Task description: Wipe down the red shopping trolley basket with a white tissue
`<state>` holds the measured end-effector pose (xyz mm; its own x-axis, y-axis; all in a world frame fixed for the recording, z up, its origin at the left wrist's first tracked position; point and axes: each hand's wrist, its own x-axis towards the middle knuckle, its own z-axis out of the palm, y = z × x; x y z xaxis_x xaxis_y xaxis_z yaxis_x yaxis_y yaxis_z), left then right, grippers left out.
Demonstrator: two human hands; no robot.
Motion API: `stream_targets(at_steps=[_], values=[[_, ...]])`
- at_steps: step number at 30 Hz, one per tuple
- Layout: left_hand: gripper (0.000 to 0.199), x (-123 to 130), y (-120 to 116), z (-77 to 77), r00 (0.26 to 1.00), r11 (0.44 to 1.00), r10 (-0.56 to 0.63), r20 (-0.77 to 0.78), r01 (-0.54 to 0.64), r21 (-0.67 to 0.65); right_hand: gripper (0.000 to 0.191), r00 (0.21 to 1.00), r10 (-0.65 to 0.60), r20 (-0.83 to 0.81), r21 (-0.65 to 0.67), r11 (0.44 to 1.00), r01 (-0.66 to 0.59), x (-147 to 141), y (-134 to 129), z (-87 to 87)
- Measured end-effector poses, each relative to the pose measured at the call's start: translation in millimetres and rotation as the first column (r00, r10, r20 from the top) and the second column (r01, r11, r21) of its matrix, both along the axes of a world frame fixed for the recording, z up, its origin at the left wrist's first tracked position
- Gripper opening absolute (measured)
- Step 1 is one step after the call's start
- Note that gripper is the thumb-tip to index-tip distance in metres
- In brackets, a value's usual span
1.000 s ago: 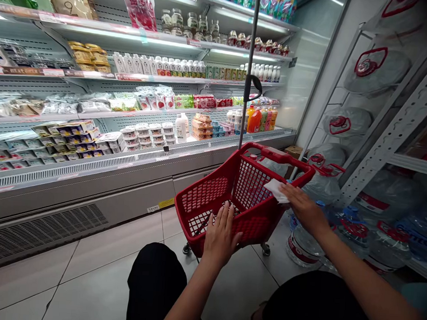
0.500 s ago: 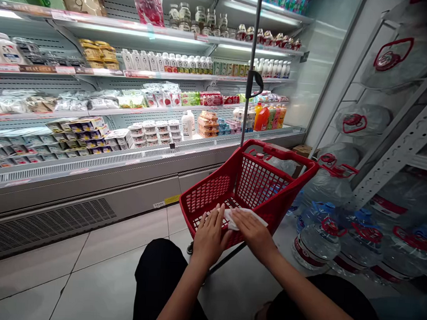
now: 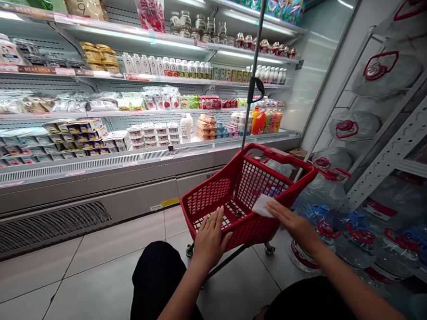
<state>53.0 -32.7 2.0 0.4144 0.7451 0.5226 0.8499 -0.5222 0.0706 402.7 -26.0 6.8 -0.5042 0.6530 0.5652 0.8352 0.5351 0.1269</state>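
A small red shopping cart (image 3: 257, 235) with a lattice plastic basket stands before my knees. On its near rim lies my left hand (image 3: 209, 237), fingers stretched out and close together, with nothing in it. Farther right along the same rim, my right hand (image 3: 292, 223) presses a folded white cloth (image 3: 264, 205) to the plastic, the cloth between its fingers and the rim. Whether it is paper or fabric I cannot tell. A thin dark pole with a black hook (image 3: 257, 90) rises behind the basket.
An open chilled display case (image 3: 124, 193) runs along the left and back, its shelves stocked with bottles, tubs and packs. Large water bottles with red handles (image 3: 367, 242) stand at right, by a white perforated metal rack (image 3: 399, 137). The floor is pale tile (image 3: 112, 274).
My right hand has slid right along the basket rim with the white cloth, away from my left hand. The left hand stays on the rim. The view has shifted slightly.
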Motion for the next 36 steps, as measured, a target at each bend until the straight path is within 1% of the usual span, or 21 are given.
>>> stream_targets(at_steps=[2,4,6,8,10,12,14,16,20,22,25,28,30,31,33,34,36], values=[[0.084,4.0,-0.5,-0.1,1.000,1.000,-0.014,0.003,0.014,-0.003,0.078,0.994,-0.110,-0.016,0.024,0.994,0.111,35.7,10.1,7.8],[0.085,8.6,-1.2,-0.3,1.000,1.000,-0.023,0.001,0.023,-0.003,0.076,0.979,-0.197,-0.051,0.052,0.978,0.200,55.4,19.7,13.4],[0.086,13.3,-1.7,-0.5,1.000,1.000,-0.019,-0.004,0.019,-0.001,0.073,0.960,-0.253,-0.121,0.094,0.960,0.265,54.9,26.7,12.9],[0.087,17.3,-2.1,-0.5,1.000,1.000,-0.012,-0.010,0.012,-0.001,0.071,0.948,-0.251,-0.195,0.120,0.953,0.277,36.5,29.7,5.1],[0.089,19.9,-2.3,0.1,1.000,1.000,-0.008,-0.013,0.008,0.005,0.072,0.946,-0.207,-0.248,0.108,0.965,0.240,8.7,29.4,-7.1],[0.089,20.7,-2.2,1.0,1.000,1.000,-0.005,-0.007,0.005,0.011,0.077,0.949,-0.152,-0.277,0.079,0.980,0.180,-17.5,28.5,-18.3],[0.087,19.6,-1.3,2.0,1.000,1.000,-0.007,0.002,0.007,0.010,0.082,0.947,-0.111,-0.302,0.063,0.989,0.136,-33.9,30.3,-24.3],[0.087,17.4,1.0,2.6,1.000,1.000,-0.017,0.004,0.017,0.008,0.083,0.944,-0.084,-0.318,0.051,0.993,0.105,-39.4,36.4,-24.1],[0.089,15.0,9.0,1.1,1.000,0.999,-0.031,-0.002,0.031,0.023,0.075,0.940,-0.066,-0.335,0.027,0.996,0.080,-41.8,53.5,-15.6],[0.089,15.7,12.8,-0.4,1.000,0.999,-0.019,0.012,0.018,0.028,0.070,0.942,-0.042,-0.332,0.008,0.999,0.048,-54.9,56.2,-14.9],[0.091,16.7,14.8,-1.1,0.999,1.000,-0.005,0.035,0.004,0.026,0.064,0.946,0.065,-0.319,-0.024,0.997,-0.076,-97.6,45.3,-22.7],[0.098,13.9,12.0,1.5,0.999,1.000,-0.020,0.042,0.020,0.008,0.067,0.928,0.187,-0.321,-0.026,0.978,-0.206,-149.9,22.3,-32.9],[0.102,8.5,9.0,4.6,0.998,0.999,-0.052,0.042,0.053,-0.012,0.069,0.913,0.255,-0.319,-0.019,0.961,-0.275,-172.2,9.1,-34.6],[0.103,4.4,7.8,6.3,0.997,0.997,-0.073,0.034,0.074,-0.020,0.068,0.906,0.285,-0.312,-0.020,0.952,-0.307,-175.9,5.4,-33.6],[0.102,-6.9,6.9,9.5,0.994,0.994,-0.106,-0.009,0.106,-0.028,0.067,0.900,0.326,-0.291,-0.033,0.936,-0.350,-166.5,5.0,-29.2],[0.100,-14.1,7.4,10.7,0.993,0.994,-0.107,-0.039,0.106,-0.027,0.065,0.903,0.323,-0.285,-0.041,0.937,-0.348,-154.0,8.4,-26.6],[0.096,-30.5,10.0,12.0,0.992,0.996,-0.086,-0.091,0.084,-0.021,0.063,0.920,0.267,-0.287,-0.039,0.956,-0.290,-118.5,20.9,-22.2]])
